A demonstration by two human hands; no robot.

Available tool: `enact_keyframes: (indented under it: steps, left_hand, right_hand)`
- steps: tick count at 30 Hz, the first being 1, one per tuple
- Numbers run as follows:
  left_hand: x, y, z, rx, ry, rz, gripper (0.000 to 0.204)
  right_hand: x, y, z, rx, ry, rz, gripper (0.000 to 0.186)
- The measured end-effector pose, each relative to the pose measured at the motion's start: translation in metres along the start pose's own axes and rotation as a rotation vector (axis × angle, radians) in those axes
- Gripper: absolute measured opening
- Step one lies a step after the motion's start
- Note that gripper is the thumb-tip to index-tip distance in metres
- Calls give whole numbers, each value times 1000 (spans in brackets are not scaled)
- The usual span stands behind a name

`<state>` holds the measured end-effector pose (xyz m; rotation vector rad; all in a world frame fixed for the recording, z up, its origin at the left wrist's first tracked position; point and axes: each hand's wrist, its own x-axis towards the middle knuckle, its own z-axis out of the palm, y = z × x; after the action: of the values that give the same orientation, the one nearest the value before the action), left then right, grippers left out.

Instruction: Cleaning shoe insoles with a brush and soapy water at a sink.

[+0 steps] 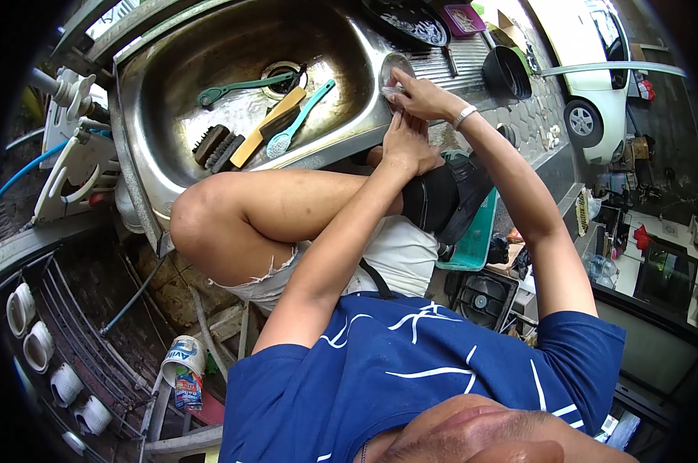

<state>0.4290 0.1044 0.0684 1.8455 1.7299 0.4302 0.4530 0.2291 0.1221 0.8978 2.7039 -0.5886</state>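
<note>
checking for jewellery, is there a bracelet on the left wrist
No, the bracelet sits on the wrist of the right hand, while the left hand shows a bare wrist.

From where I stand, I can see bold blue lettering on the side of the white tub (181, 361), down at the lower left, tilted but big enough to read. The small packet (188, 390) overlapping it is crowded with print too, red and pale letters on bright blue, set much smaller and partly too blurred for me to make out.
</note>
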Motion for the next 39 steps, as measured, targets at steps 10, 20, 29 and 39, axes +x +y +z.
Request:
enact_keyframes:
  steps: [10, 20, 29, 39]
  left_hand:
    - [4, 2, 4, 47, 110, 17, 88]
    - [-45, -42, -53, -140, 102, 20, 89]
    - [-204, -234, -295, 683, 1070, -311, 63]
    - [-196, -301, -246, 772, 1005, -533, 73]
  right_hand:
    - [7, 18, 1, 31, 74, -23, 32]
    - [-14, -1, 18, 152, 504, 247, 64]
    - [-15, 1, -18, -74, 80, 606, 60]
    - [6, 30, 3, 310, 176, 489, 44]
